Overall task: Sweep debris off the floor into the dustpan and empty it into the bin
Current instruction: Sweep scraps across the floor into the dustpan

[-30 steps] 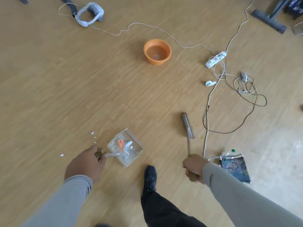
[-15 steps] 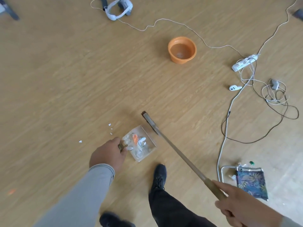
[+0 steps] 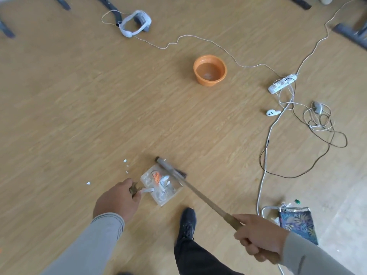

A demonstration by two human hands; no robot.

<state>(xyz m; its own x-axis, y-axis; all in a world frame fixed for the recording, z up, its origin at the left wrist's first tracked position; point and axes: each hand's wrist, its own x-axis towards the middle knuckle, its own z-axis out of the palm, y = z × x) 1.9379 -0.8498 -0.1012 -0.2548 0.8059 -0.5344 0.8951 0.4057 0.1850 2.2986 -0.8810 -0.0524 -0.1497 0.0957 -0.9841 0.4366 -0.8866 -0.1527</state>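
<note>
A clear plastic dustpan (image 3: 170, 193) lies on the wooden floor, holding white scraps and an orange piece. My left hand (image 3: 117, 199) grips its handle from the left. My right hand (image 3: 258, 235) is closed on the broom (image 3: 198, 192) stick at the lower right. The broom's head rests at the dustpan's far right edge. Several small white paper bits (image 3: 126, 165) lie on the floor just left of the pan. An orange bin (image 3: 210, 70) stands further away, up and right of the pan.
White and black cables (image 3: 264, 155) trail along the right, with a power strip (image 3: 282, 84) and a small white controller (image 3: 272, 112). A white headset (image 3: 135, 23) lies at the top. A patterned bag (image 3: 297, 223) sits by my right arm. My dark shoe (image 3: 187, 221) is below the pan.
The broom head swung left from the open floor to the dustpan's far edge. My right hand dropped lower right on the stick. My left hand stayed on the dustpan handle.
</note>
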